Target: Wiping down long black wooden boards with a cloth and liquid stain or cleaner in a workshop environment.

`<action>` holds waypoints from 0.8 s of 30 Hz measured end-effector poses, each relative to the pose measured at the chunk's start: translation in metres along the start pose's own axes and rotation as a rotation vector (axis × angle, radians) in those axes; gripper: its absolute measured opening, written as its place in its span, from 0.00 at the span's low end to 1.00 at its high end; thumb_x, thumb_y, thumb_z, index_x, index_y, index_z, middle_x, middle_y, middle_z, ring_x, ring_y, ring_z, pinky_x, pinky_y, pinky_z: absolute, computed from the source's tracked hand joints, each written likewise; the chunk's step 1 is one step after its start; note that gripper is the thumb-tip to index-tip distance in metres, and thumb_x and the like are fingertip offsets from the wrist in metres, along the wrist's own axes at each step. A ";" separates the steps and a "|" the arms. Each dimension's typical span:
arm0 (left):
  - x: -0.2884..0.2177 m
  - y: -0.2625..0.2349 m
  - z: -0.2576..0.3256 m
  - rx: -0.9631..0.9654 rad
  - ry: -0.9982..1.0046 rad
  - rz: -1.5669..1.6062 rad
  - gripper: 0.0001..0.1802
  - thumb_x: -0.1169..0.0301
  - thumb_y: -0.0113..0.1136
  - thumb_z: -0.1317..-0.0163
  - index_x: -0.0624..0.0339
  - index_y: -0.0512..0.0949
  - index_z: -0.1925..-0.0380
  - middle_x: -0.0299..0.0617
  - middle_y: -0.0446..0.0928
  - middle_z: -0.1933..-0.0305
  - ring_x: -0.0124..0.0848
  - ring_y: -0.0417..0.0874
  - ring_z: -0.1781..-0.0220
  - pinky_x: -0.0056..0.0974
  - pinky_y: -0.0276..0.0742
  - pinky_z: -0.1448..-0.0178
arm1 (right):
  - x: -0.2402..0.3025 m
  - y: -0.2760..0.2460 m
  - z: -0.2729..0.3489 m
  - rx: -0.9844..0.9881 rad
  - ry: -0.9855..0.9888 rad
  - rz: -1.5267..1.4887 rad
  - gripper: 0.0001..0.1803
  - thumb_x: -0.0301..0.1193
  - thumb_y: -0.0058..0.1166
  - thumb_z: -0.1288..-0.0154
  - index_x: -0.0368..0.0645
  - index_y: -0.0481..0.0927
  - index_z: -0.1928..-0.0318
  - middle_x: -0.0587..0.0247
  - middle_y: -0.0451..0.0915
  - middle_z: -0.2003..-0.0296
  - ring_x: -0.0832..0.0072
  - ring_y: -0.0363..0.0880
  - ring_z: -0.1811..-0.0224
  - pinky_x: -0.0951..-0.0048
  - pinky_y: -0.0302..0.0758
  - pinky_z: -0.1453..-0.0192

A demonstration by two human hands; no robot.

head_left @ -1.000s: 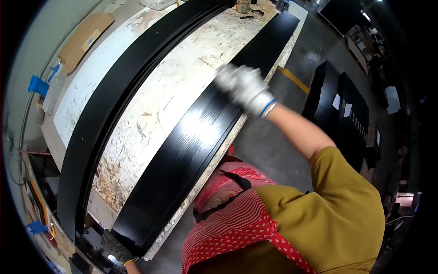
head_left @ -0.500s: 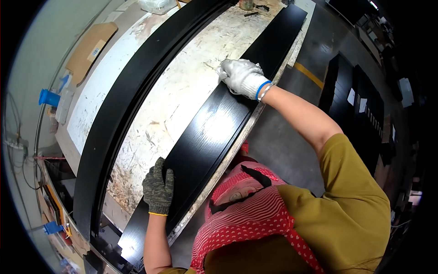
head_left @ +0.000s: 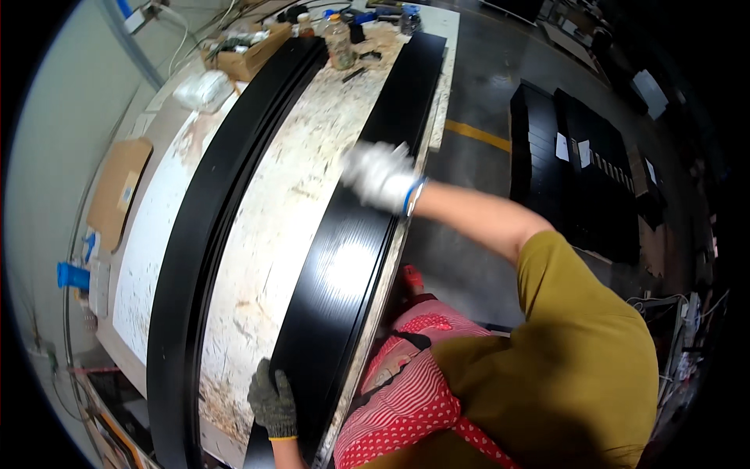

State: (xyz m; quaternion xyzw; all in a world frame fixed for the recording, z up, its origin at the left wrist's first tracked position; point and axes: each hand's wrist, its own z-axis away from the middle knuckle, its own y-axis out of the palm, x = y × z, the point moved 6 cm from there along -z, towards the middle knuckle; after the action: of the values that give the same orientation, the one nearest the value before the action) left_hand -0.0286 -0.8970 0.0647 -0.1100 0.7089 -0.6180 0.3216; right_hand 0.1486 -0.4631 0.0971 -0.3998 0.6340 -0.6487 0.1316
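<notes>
A long black board (head_left: pixel 312 301) with a wood-grain surface lies lengthwise along the table's right edge, a bright reflection on its middle. My left hand (head_left: pixel 272 400), in a dark mottled glove with a yellow cuff, rests on the left edge of the board's near part, its fingers stretched out and the thumb apart. Over the board's middle is my right hand (head_left: pixel 379 176), in a white glove with a blue cuff. Motion blurs it, but it looks bunched; anything in its grasp is too smeared to name.
Several long black pieces (head_left: pixel 187 258) lie side by side, left of the board, on the stained white table (head_left: pixel 269 219). At the far end are a bottle (head_left: pixel 338 43), a jar (head_left: pixel 410 21) and a cardboard box (head_left: pixel 250 55). Stacked black panels (head_left: pixel 574 168) occupy the floor to the right.
The view has shifted, bringing more of the table's far end into sight. My right hand, now blurred, is still over the board's middle. My left hand stays at the board's left edge.
</notes>
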 end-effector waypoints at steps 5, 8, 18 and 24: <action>-0.056 0.017 -0.058 0.013 0.053 0.211 0.18 0.64 0.52 0.29 0.66 0.78 0.47 0.58 0.81 0.54 0.54 0.81 0.52 0.52 0.76 0.46 | 0.117 0.098 0.079 0.203 -0.676 -0.569 0.12 0.38 0.53 0.40 0.50 0.78 0.57 0.61 0.82 0.72 0.66 0.83 0.70 0.57 0.79 0.63; -0.104 0.038 -0.087 -0.004 0.008 0.144 0.20 0.61 0.52 0.28 0.66 0.78 0.47 0.58 0.81 0.53 0.55 0.82 0.52 0.52 0.76 0.46 | 0.042 0.007 0.011 0.366 -0.266 -0.189 0.12 0.38 0.52 0.37 0.50 0.78 0.55 0.58 0.84 0.69 0.64 0.85 0.69 0.55 0.82 0.59; -0.106 0.039 -0.094 -0.043 -0.208 0.015 0.21 0.58 0.46 0.27 0.64 0.81 0.54 0.56 0.82 0.57 0.55 0.81 0.54 0.54 0.76 0.48 | -0.076 -0.006 -0.075 0.398 -0.159 -0.060 0.17 0.43 0.51 0.32 0.39 0.79 0.62 0.45 0.81 0.67 0.58 0.85 0.59 0.61 0.81 0.51; -0.103 0.043 -0.089 0.089 -0.316 0.054 0.25 0.55 0.41 0.23 0.64 0.80 0.49 0.59 0.81 0.48 0.56 0.80 0.49 0.50 0.75 0.42 | -0.122 -0.016 -0.085 0.354 -0.042 -0.454 0.24 0.52 0.42 0.29 0.45 0.81 0.59 0.51 0.84 0.67 0.63 0.85 0.63 0.56 0.81 0.53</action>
State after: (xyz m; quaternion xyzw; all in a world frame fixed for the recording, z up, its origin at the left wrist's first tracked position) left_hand 0.0083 -0.7595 0.0589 -0.1724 0.6242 -0.6147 0.4504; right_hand 0.1747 -0.3164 0.0796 -0.5157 0.4024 -0.7537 0.0635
